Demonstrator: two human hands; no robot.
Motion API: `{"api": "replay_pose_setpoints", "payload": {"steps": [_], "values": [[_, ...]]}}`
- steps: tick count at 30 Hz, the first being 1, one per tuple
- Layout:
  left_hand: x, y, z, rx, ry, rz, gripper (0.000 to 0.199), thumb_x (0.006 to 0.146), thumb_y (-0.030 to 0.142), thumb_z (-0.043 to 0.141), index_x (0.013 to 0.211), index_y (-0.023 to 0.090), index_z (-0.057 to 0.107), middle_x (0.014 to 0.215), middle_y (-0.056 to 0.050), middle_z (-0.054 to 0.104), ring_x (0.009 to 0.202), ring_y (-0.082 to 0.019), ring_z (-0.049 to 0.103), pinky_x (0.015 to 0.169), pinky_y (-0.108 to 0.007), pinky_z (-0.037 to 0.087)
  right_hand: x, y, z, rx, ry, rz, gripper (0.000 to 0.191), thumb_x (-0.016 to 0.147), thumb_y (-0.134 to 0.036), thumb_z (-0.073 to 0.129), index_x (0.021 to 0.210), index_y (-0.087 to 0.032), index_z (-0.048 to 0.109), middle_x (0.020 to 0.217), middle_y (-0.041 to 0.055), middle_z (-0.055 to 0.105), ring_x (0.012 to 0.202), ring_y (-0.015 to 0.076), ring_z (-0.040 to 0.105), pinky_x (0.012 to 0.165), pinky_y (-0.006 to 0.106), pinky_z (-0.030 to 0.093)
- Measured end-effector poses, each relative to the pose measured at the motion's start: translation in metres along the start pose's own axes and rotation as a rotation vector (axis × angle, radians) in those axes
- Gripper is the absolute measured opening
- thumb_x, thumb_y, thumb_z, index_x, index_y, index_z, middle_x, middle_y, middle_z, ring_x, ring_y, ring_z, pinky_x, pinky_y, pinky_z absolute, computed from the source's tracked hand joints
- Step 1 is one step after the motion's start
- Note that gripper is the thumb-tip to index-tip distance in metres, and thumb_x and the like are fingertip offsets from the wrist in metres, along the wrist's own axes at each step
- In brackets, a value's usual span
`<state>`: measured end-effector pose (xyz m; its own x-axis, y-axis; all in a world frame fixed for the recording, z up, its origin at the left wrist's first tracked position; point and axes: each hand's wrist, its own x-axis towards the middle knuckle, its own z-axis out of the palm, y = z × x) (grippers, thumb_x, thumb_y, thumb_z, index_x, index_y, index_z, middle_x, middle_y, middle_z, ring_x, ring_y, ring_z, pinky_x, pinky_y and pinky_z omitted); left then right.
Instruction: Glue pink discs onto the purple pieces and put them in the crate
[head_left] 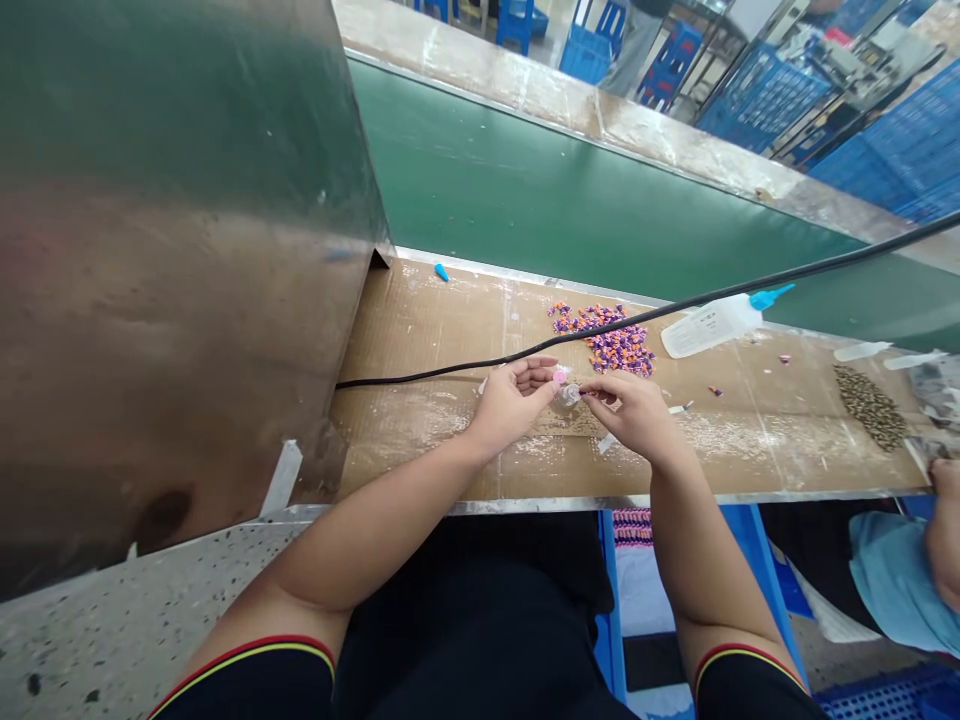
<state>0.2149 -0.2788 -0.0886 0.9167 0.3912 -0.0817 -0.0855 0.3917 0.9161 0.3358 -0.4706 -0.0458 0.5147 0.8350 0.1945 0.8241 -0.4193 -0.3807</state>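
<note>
While in right hand (630,415), clear piece (568,396) pointing left

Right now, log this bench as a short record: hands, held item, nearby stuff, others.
left hand: at a small clear piece with a pink bit
right hand: pinching the small clear piece
nearby: loose pile of purple-and-orange pieces; squeeze bottle with blue nozzle, lying on the cardboard-covered bench
others: co-worker's hand at far right
behind: green conveyor belt
</note>
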Motion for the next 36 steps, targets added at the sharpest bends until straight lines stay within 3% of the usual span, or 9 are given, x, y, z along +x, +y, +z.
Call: {"api": "replay_pose_setpoints", "payload": {"steps": [8, 13, 15, 19, 21, 23, 25, 29, 36], "values": [[0.001, -0.005, -0.002, 0.127, 0.010, 0.143, 0.028, 0.088, 0.042, 0.087, 0.106, 0.020, 0.088, 0.107, -0.011, 0.084, 0.099, -0.024, 0.080, 0.091, -0.036, 0.066, 0.002, 0.004, 0.011, -0.080, -0.028, 0.001, 0.016, 0.100, -0.023, 0.068, 0.099, -0.024, 0.084, 0.089, 0.0085, 0.081, 0.081, 0.0254, 0.072, 0.081, 0.038, 0.059], [0.003, -0.007, -0.001, 0.122, 0.026, 0.095, 0.024, 0.090, 0.035, 0.086, 0.108, 0.019, 0.087, 0.107, -0.011, 0.084, 0.097, -0.022, 0.079, 0.095, -0.036, 0.065, 0.002, -0.005, 0.005, -0.086, 0.005, -0.026, 0.018, 0.099, -0.022, 0.067, 0.098, -0.024, 0.084, 0.091, 0.0086, 0.082, 0.086, 0.0261, 0.074, 0.081, 0.039, 0.060], [0.003, -0.006, -0.001, 0.082, 0.019, 0.057, 0.022, 0.089, 0.034, 0.087, 0.104, 0.018, 0.087, 0.104, -0.011, 0.084, 0.094, -0.021, 0.079, 0.096, -0.036, 0.066, -0.003, -0.014, -0.001, -0.066, 0.129, -0.023, 0.017, 0.102, -0.026, 0.067, 0.100, -0.025, 0.084, 0.090, 0.0073, 0.082, 0.080, 0.0238, 0.073, 0.076, 0.037, 0.060], [0.003, -0.005, 0.001, -0.026, 0.018, -0.026, 0.019, 0.087, 0.030, 0.089, 0.099, 0.016, 0.084, 0.097, -0.009, 0.083, 0.086, -0.018, 0.077, 0.086, -0.032, 0.068, -0.016, -0.033, -0.005, -0.051, 0.581, 0.136, 0.019, 0.105, -0.036, 0.068, 0.105, -0.025, 0.083, 0.092, 0.0063, 0.082, 0.069, 0.0197, 0.067, 0.068, 0.035, 0.058], [0.002, -0.004, 0.003, -0.084, 0.032, -0.066, 0.019, 0.087, 0.028, 0.089, 0.098, 0.015, 0.082, 0.094, -0.009, 0.082, 0.085, -0.018, 0.078, 0.083, -0.031, 0.068, -0.020, -0.040, 0.003, -0.042, 0.628, 0.242, 0.020, 0.103, -0.038, 0.069, 0.100, -0.024, 0.083, 0.088, 0.0061, 0.082, 0.068, 0.0200, 0.068, 0.068, 0.037, 0.059], [0.001, -0.004, 0.005, -0.118, 0.036, -0.099, 0.021, 0.086, 0.030, 0.090, 0.097, 0.014, 0.081, 0.093, -0.009, 0.081, 0.084, -0.018, 0.078, 0.084, -0.032, 0.070, -0.020, -0.047, 0.016, 0.063, 0.598, 0.332, 0.020, 0.100, -0.039, 0.070, 0.098, -0.024, 0.083, 0.088, 0.0061, 0.082, 0.070, 0.0206, 0.072, 0.070, 0.037, 0.062], [0.000, -0.003, 0.006, -0.131, 0.036, -0.114, 0.029, 0.084, 0.035, 0.094, 0.097, 0.013, 0.080, 0.093, -0.009, 0.081, 0.085, -0.019, 0.079, 0.087, -0.035, 0.071, -0.020, -0.057, 0.031, 0.310, 0.625, 0.400, 0.020, 0.100, -0.041, 0.072, 0.103, -0.023, 0.081, 0.093, 0.0062, 0.084, 0.074, 0.0211, 0.078, 0.067, 0.035, 0.065], [-0.004, 0.001, 0.006, -0.114, 0.013, -0.089, 0.050, 0.073, 0.051, 0.102, 0.097, 0.014, 0.080, 0.095, -0.011, 0.083, 0.095, -0.023, 0.083, 0.095, -0.038, 0.071, -0.018, -0.082, 0.054, 0.784, 0.721, 0.414, 0.023, 0.101, -0.047, 0.079, 0.106, -0.025, 0.078, 0.097, 0.0040, 0.086, 0.089, 0.0232, 0.086, 0.065, 0.030, 0.070], [-0.008, 0.004, 0.008, -0.007, -0.064, 0.034, 0.057, 0.076, 0.067, 0.097, 0.098, 0.016, 0.084, 0.101, -0.013, 0.084, 0.098, -0.026, 0.083, 0.098, -0.042, 0.071, -0.017, -0.096, 0.061, 0.907, 0.749, 0.356, 0.023, 0.103, -0.048, 0.080, 0.109, -0.026, 0.078, 0.105, 0.0054, 0.087, 0.095, 0.0238, 0.087, 0.081, 0.037, 0.077]]}}
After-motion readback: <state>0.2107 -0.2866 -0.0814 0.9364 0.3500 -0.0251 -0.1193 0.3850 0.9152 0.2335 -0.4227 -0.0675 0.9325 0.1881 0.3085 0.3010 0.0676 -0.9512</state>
